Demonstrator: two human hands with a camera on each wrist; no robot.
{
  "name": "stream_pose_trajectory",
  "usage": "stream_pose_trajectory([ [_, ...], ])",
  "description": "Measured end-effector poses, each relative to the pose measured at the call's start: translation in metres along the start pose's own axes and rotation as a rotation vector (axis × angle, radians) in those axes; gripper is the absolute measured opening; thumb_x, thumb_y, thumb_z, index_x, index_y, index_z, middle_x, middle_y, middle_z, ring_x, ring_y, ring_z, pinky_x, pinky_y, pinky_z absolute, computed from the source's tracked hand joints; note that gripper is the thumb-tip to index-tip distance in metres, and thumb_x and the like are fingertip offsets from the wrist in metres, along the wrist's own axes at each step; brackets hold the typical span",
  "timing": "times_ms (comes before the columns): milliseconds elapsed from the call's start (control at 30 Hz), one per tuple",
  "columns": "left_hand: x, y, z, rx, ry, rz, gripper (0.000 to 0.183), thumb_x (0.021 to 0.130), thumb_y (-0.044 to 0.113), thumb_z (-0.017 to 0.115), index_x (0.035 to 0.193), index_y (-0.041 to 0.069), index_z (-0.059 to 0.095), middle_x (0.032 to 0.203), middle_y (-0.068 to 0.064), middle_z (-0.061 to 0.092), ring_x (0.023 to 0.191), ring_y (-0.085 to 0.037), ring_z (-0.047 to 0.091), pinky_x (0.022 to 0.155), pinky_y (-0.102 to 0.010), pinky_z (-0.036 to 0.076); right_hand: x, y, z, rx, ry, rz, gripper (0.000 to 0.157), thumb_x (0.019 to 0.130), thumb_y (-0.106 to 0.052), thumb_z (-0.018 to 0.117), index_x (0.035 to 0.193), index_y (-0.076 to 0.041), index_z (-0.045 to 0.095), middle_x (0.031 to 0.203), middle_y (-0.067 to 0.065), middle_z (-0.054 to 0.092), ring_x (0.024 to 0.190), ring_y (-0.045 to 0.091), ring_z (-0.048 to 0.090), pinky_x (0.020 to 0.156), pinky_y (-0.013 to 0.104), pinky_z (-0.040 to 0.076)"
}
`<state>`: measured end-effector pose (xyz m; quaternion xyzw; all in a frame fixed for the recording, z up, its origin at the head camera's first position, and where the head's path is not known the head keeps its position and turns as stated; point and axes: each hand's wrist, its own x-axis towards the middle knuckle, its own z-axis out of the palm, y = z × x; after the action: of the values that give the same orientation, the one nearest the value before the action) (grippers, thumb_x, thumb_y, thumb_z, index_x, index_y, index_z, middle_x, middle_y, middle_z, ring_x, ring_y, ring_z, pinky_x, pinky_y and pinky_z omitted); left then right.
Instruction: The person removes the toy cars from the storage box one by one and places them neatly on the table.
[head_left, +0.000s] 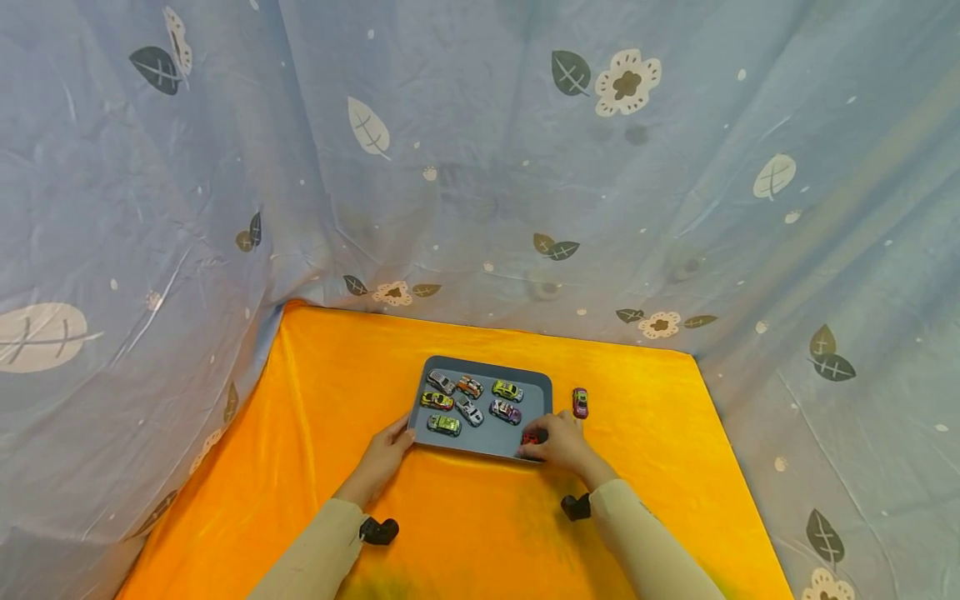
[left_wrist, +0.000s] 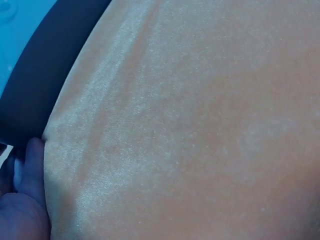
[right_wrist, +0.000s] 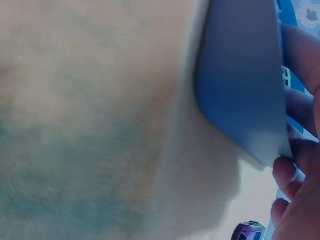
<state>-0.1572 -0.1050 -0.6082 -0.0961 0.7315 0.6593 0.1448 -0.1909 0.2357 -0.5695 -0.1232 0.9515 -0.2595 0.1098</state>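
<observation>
A shallow grey tray [head_left: 480, 435] holds several small toy cars, among them a purple and white one [head_left: 506, 412] and a yellow-green one [head_left: 507, 390]. At its front left corner my left hand [head_left: 384, 458] grips the rim; the left wrist view shows fingers against the tray's dark outer wall [left_wrist: 45, 65]. Inside the front right corner, my right hand [head_left: 566, 447] pinches a red toy car [head_left: 531, 437], which is partly covered by the fingers. In the right wrist view, fingers reach over the tray's side [right_wrist: 245, 75], hiding that car.
Just right of the tray, a red and green toy car [head_left: 581, 403] lies on the orange cloth [head_left: 637, 417]. Patterned blue-grey curtains [head_left: 465, 183] hang behind and on both sides. A black wrist mount [head_left: 379, 531] sits on the left wrist, another [head_left: 576, 507] on the right.
</observation>
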Motion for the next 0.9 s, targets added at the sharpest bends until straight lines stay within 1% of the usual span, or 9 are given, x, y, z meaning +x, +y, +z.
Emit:
stream_pose_trajectory([
  [100, -0.0004, 0.0005, -0.0001, 0.003, -0.001, 0.002, 0.051, 0.103, 0.023, 0.048, 0.152, 0.021, 0.034, 0.152, -0.009, 0.036, 0.142, -0.032, 0.025, 0.111, -0.052, 0.027, -0.0012, -0.0017, -0.0032, 0.019, -0.032, 0.000, 0.028, 0.072, -0.042, 0.084, 0.094, -0.025, 0.076, 0.093, -0.011, 0.063, 0.092, 0.021, 0.040, 0.076, 0.042, 0.026],
  [233, -0.0004, 0.0005, -0.0006, 0.009, -0.001, 0.005, 0.052, 0.103, 0.024, 0.048, 0.153, 0.021, 0.033, 0.152, -0.009, 0.037, 0.141, -0.031, 0.027, 0.111, -0.051, 0.029, -0.0026, -0.0028, -0.0063, 0.036, -0.074, 0.008, 0.029, 0.073, -0.039, 0.084, 0.099, -0.028, 0.074, 0.097, -0.012, 0.063, 0.094, 0.022, 0.040, 0.077, 0.041, 0.026],
  [333, -0.0003, 0.0004, -0.0008, 0.013, -0.003, 0.011, 0.051, 0.103, 0.024, 0.048, 0.152, 0.020, 0.034, 0.152, -0.009, 0.037, 0.141, -0.031, 0.026, 0.111, -0.051, 0.029, -0.0030, -0.0020, -0.0071, 0.045, -0.081, 0.006, 0.031, 0.074, -0.037, 0.083, 0.102, -0.027, 0.073, 0.099, -0.011, 0.065, 0.094, 0.022, 0.040, 0.078, 0.043, 0.025],
  [433, -0.0006, 0.0006, -0.0007, 0.016, -0.003, 0.015, 0.051, 0.103, 0.024, 0.048, 0.152, 0.019, 0.034, 0.152, -0.009, 0.036, 0.142, -0.031, 0.026, 0.110, -0.051, 0.029, -0.0038, -0.0009, -0.0071, 0.049, -0.078, 0.016, 0.033, 0.075, -0.037, 0.083, 0.104, -0.026, 0.073, 0.097, -0.011, 0.065, 0.093, 0.022, 0.040, 0.080, 0.043, 0.024],
  [600, -0.0012, 0.0009, -0.0007, 0.019, -0.001, 0.015, 0.051, 0.103, 0.024, 0.048, 0.152, 0.021, 0.034, 0.153, -0.008, 0.036, 0.142, -0.032, 0.025, 0.111, -0.051, 0.028, -0.0060, -0.0003, -0.0058, 0.057, -0.056, 0.036, 0.036, 0.073, -0.039, 0.084, 0.104, -0.025, 0.072, 0.087, -0.010, 0.060, 0.092, 0.021, 0.040, 0.083, 0.044, 0.024],
  [700, -0.0010, 0.0012, -0.0010, 0.018, 0.001, 0.012, 0.051, 0.103, 0.024, 0.048, 0.152, 0.021, 0.035, 0.153, -0.008, 0.036, 0.143, -0.032, 0.024, 0.111, -0.052, 0.027, -0.0063, 0.0002, -0.0052, 0.060, -0.035, 0.037, 0.037, 0.072, -0.039, 0.085, 0.103, -0.024, 0.071, 0.084, -0.008, 0.058, 0.091, 0.020, 0.041, 0.083, 0.044, 0.025],
  [800, -0.0005, 0.0012, -0.0009, 0.014, 0.002, 0.009, 0.050, 0.103, 0.025, 0.048, 0.152, 0.021, 0.035, 0.152, -0.007, 0.036, 0.143, -0.031, 0.023, 0.112, -0.051, 0.026, -0.0060, 0.0024, -0.0045, 0.080, -0.006, 0.044, 0.038, 0.072, -0.039, 0.085, 0.103, -0.024, 0.070, 0.086, -0.005, 0.057, 0.091, 0.021, 0.041, 0.080, 0.041, 0.028],
  [900, 0.0000, 0.0010, -0.0007, 0.017, 0.002, 0.009, 0.050, 0.103, 0.025, 0.048, 0.152, 0.021, 0.036, 0.152, -0.007, 0.037, 0.143, -0.031, 0.023, 0.112, -0.051, 0.026, -0.0045, 0.0063, -0.0048, 0.126, 0.044, 0.046, 0.039, 0.071, -0.038, 0.086, 0.102, -0.022, 0.069, 0.089, -0.004, 0.059, 0.092, 0.021, 0.046, 0.080, 0.042, 0.030],
])
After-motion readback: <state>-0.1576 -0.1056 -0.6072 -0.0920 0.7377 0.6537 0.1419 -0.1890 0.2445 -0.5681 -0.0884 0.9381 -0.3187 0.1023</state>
